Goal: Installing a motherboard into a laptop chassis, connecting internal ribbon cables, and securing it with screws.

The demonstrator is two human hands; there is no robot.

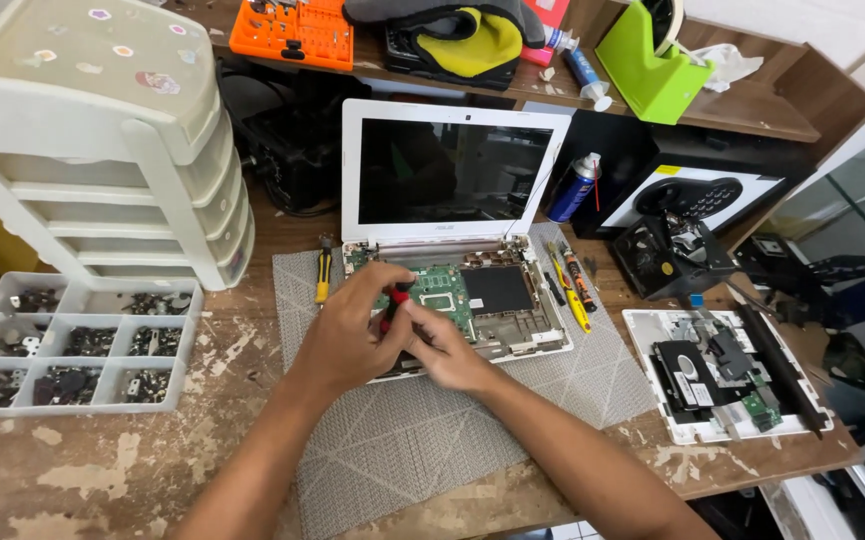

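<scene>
hands meet over a white opened laptop base with its green circuit board bared (472, 295), which lies on a grey woven mat (422, 440) in the middle of the worn wooden surface (102, 470). the left hand (352, 335) has its grip pinched round a small red-handled screwdriver (392, 305); the right hand (442, 350) presses fingertips to the same handle, closed on it.

a slip of the tip could likely scratch the board, and a freed screw might roll off the mat.

left of the laptop lie a yellow-handled tool (323, 275) and a clear compartment tray of dark metal parts (72, 345); right of it, more screwdrivers (574, 285) and a second white dismantled shell (722, 375). the raised white-framed screen (452, 170) stands close behind the hands, hemming the reach.
</scene>
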